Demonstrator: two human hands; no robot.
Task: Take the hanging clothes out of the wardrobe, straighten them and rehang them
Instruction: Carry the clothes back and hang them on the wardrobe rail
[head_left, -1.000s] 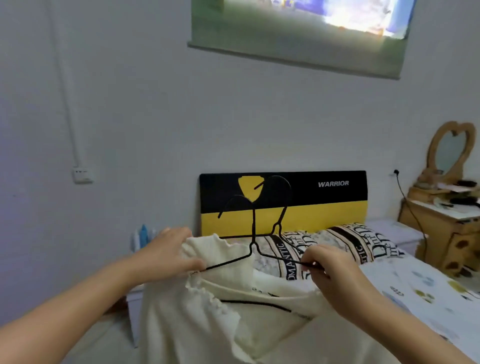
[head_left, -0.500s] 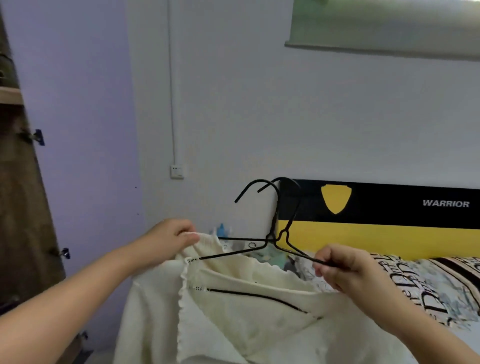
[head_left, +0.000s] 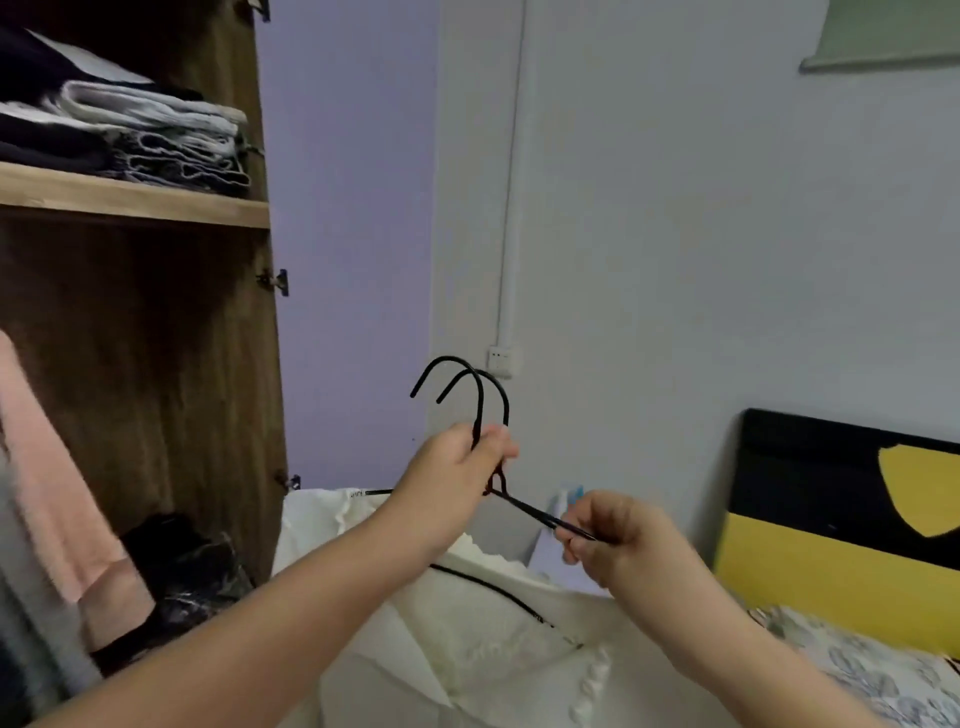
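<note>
Here, line by line:

Left hand: the left hand (head_left: 457, 470) is raised mid-frame, fingers curled round the necks of two thin black wire hangers (head_left: 480, 410), just below their hooks.

Right hand: the right hand (head_left: 615, 540) sits lower and to the right, thumb and fingertips (head_left: 569, 543) pinching the sloping right shoulder wires of the hangers.

Hangers: the two hooks stand side by side, upright, both opening to the left (whether the wires touch lower down I cannot tell).

Garment: a cream ribbed knit top with scalloped edging (head_left: 493, 618) hangs from the hangers below both hands; a black wire (head_left: 488, 584) crosses its neckline and another bit of wire pokes out at the left shoulder.

Wardrobe: an open dark wood-grain wardrobe (head_left: 156, 338) fills the left, near the left forearm; the top is outside it.

Shelf: a pale wooden shelf (head_left: 130, 200) holds a stack of folded grey and dark clothes (head_left: 156, 135).

Hanging below: a pink garment (head_left: 47, 467) and something grey, blurred, at the far left edge; dark clothing (head_left: 182, 566) lies lower inside.

Wall: a white switch plate (head_left: 500, 360) under a cable duct.

Bed: a black-and-yellow headboard (head_left: 841, 525) with patterned bedding (head_left: 872, 670) at the right.
</note>
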